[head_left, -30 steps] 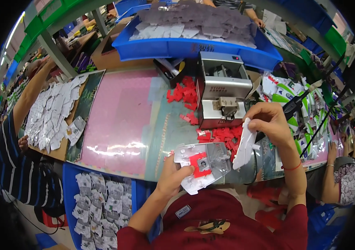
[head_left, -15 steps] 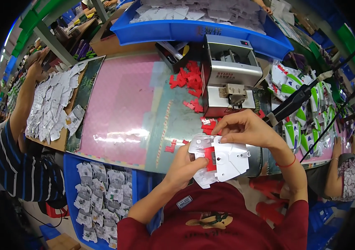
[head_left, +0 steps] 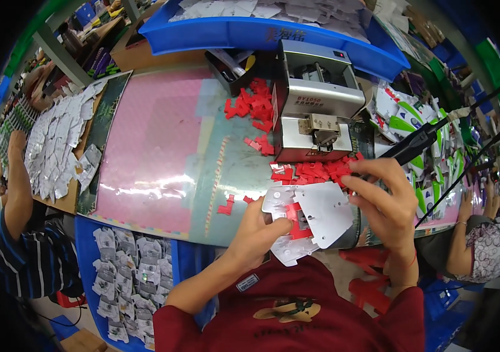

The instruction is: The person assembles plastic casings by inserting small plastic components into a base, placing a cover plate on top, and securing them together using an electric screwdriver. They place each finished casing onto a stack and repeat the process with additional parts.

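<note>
My left hand grips a white plastic housing made of two overlapping plates, tilted over the table's front edge. Its thumb presses beside a red plastic piece set between the plates. My right hand is at the housing's right side, fingers bent and apart, with nothing visible between them. Whether its thumb touches the plate's edge I cannot tell. Just behind the housing lies a heap of small red plastic pieces, close to the right fingertips.
A silver screw feeder stands behind the red heap. From the right hangs a black electric screwdriver. Blue bins of white parts are at the back and lower left. Green-and-white assemblies pile up at right. Co-workers sit on both sides.
My right hand has left the top of the housing and moved right, its fingers spreading. The white plate has swung slightly in my left hand. The whole view has shifted a little.
</note>
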Demonstrator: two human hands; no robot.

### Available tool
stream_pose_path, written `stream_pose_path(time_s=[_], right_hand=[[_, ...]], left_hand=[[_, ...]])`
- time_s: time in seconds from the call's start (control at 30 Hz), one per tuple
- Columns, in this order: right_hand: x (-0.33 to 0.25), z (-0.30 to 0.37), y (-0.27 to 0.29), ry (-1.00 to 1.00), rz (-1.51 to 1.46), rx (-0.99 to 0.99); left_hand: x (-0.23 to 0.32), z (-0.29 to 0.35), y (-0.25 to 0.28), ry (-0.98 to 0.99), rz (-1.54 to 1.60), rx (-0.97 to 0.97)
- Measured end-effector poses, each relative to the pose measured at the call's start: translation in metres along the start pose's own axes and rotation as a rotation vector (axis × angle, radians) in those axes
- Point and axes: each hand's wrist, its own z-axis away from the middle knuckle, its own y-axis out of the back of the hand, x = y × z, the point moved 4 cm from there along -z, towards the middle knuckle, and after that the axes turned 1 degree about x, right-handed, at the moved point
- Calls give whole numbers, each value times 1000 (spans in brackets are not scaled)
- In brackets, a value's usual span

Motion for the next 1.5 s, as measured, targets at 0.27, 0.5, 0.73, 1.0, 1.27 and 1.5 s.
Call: stream_pose_path(time_s=[0.27, 0.5, 0.73, 1.0, 1.27, 1.5], right_hand=[[8, 32, -8, -44, 18, -150], [5, 35, -1, -7, -21, -41], [5, 41, -2, 0, -47, -20], [4, 41, -5, 39, -8, -40], [1, 42, -6, 52, 71, -123], [24, 41, -13, -169, -163, -331]], left_hand=[[5, 0, -18, -78, 29, -99], [3, 1, -15, -71, 1, -107], [0, -3, -16, -41, 24, -168], [-2, -6, -16, -27, -25, -158], [-6, -8, -13, 15, -28, -159], [-6, -5, -16, -7, 2, -132]])
